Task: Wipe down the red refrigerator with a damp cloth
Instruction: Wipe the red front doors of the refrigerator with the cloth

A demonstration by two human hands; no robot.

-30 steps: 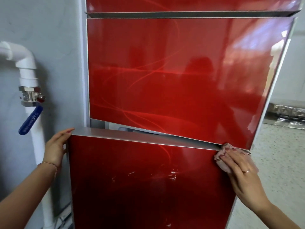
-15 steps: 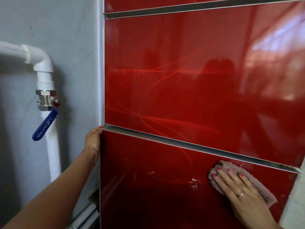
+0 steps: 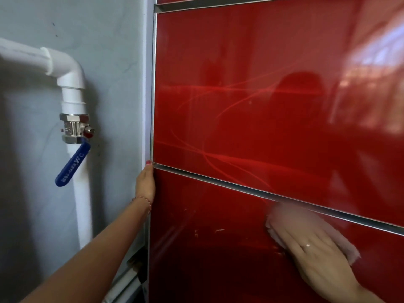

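The glossy red refrigerator point(image 3: 262, 106) fills the right of the head view, with metal strips between its doors. The lower door point(image 3: 207, 248) sits flush with the door above and carries pale smudges near its middle. My right hand point(image 3: 314, 252) lies flat on the lower door, pressing a pinkish cloth point(image 3: 345, 241) against it just under the metal strip; hand and cloth are motion-blurred. My left hand point(image 3: 145, 182) grips the lower door's upper left corner, fingers wrapped round the edge.
A grey wall point(image 3: 113, 62) stands left of the refrigerator. A white pipe point(image 3: 80, 204) runs down it, with a metal valve and a blue lever handle point(image 3: 73, 164) close to my left forearm.
The lower door has swung from ajar to flush. My right hand with the cloth has moved from the door's right edge onto its front face and is sliding along it.
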